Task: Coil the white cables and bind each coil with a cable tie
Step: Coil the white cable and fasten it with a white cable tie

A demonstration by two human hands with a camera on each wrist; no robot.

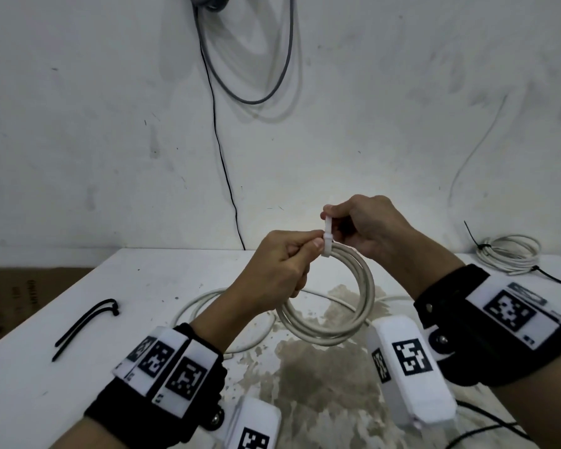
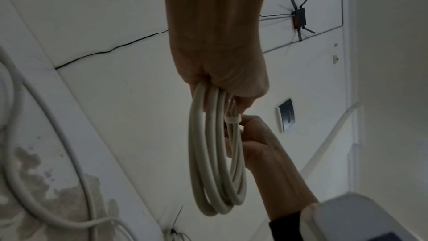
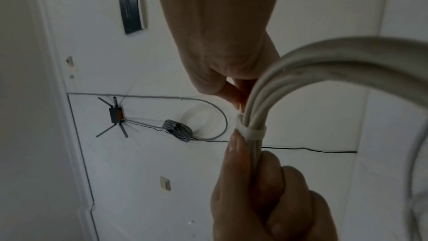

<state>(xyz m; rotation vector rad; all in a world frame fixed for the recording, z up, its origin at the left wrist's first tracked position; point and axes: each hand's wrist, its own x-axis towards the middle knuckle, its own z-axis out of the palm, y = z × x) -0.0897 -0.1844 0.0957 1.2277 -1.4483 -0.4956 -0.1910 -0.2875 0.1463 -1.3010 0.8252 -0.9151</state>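
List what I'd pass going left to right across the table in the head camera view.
black cable ties → left hand → white cable tie → right hand → bound white coil at the far right. The held coil overlaps both hands, so it is left out.

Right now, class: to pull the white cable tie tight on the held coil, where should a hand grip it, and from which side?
Pinch the white cable tie by its free tail, which stands up above the coil, coming from above, as the right hand does; the left hand holds the strands just beneath the band.
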